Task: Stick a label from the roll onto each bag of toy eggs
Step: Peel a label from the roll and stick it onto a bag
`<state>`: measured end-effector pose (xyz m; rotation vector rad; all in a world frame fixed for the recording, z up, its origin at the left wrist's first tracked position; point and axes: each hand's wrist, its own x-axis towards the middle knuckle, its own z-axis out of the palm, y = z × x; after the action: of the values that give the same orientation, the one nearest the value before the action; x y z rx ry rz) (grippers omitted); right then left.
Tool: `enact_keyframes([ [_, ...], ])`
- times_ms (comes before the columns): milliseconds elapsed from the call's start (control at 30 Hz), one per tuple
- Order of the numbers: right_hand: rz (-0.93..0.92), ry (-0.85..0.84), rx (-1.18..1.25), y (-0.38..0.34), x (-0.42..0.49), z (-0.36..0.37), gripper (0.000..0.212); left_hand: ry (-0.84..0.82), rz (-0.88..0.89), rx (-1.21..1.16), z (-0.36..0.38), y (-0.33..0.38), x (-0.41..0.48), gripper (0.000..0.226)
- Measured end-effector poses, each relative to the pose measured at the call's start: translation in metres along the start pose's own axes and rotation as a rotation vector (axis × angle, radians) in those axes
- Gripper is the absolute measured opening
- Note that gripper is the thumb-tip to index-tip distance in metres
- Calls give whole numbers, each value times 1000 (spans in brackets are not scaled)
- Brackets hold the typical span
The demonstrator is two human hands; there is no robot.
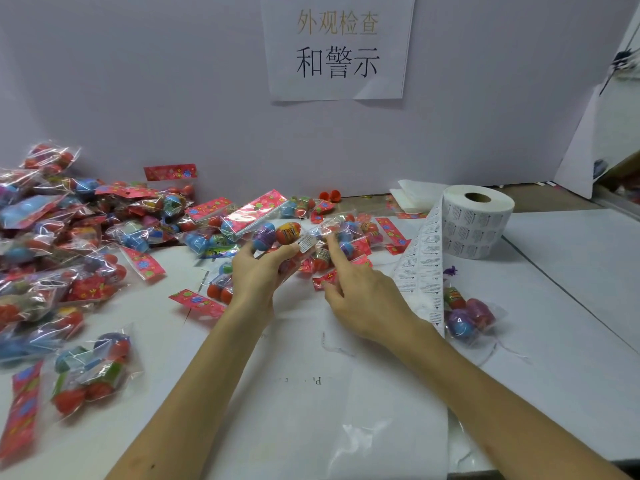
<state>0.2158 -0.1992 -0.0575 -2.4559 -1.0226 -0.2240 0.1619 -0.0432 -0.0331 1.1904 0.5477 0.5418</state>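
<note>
My left hand [258, 271] grips a clear bag of toy eggs [277, 230] with a red flowered header, held above the table centre. A small white label [306, 242] sits on the bag beside my left thumb. My right hand [360, 292] is just right of it, index finger stretched out toward the label and the bags behind, holding nothing. The label roll [476, 221] stands at the right, its strip of labels [420, 271] trailing down past my right wrist.
A big heap of egg bags [62, 237] covers the left side and back of the table. One bag [467, 315] lies right of the strip. A white partition with a paper sign [337, 46] closes the back. White sheets cover the tabletop [311, 393].
</note>
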Motion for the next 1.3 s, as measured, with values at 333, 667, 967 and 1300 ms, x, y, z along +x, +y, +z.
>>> enact_keyframes([
  [333, 187, 132, 772, 9, 12, -17, 50, -125, 45, -1, 3, 0, -5, 33],
  [667, 195, 195, 915, 8, 11, -21, 21, -319, 138, 155, 10, 0, -16, 53],
  [967, 249, 96, 1116, 13, 13, -28, 17, -380, 47, 77, 6, 0, -10, 49],
  [1300, 170, 104, 1052, 12, 12, -28, 15, -406, -8, 60, 5, 0, -9, 42],
])
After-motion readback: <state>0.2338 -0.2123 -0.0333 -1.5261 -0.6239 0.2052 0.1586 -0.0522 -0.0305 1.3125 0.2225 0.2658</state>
